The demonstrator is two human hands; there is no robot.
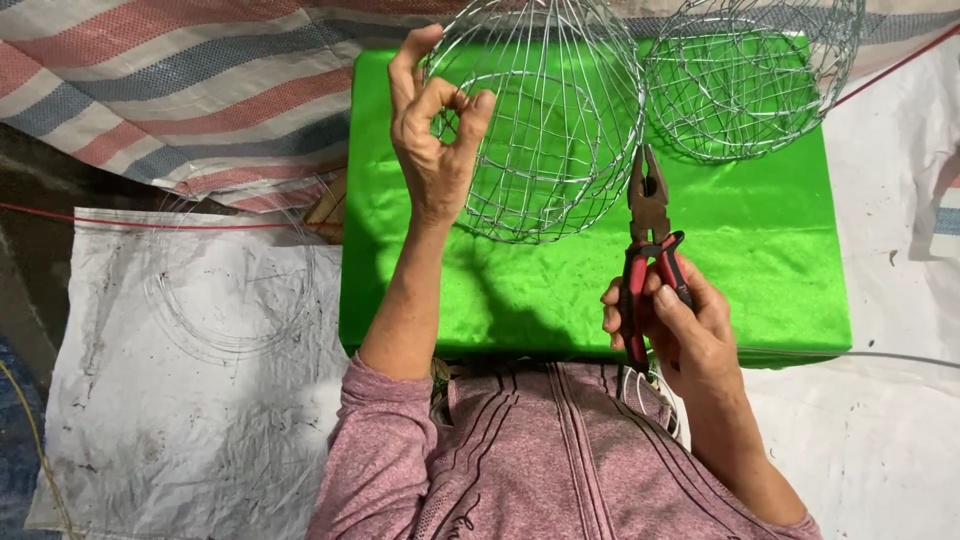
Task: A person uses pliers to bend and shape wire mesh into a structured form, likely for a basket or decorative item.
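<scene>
My left hand (432, 140) is raised over the green cloth-covered surface (760, 260) and pinches the rim of a round wire basket frame (550, 130), holding it tilted on its side. My right hand (675, 325) grips pliers (648, 240) with red and black handles. Their jaws point up toward the lower right edge of the held frame, just short of the wire. A second wire basket frame (750, 80) rests on the green surface at the upper right, beside the first.
A coil of thin wire (235, 290) lies on a white woven sheet (150, 420) to the left. A striped tarp (180, 90) covers the upper left. A red cord (150, 222) runs across the left side. White sheeting (900, 420) lies to the right.
</scene>
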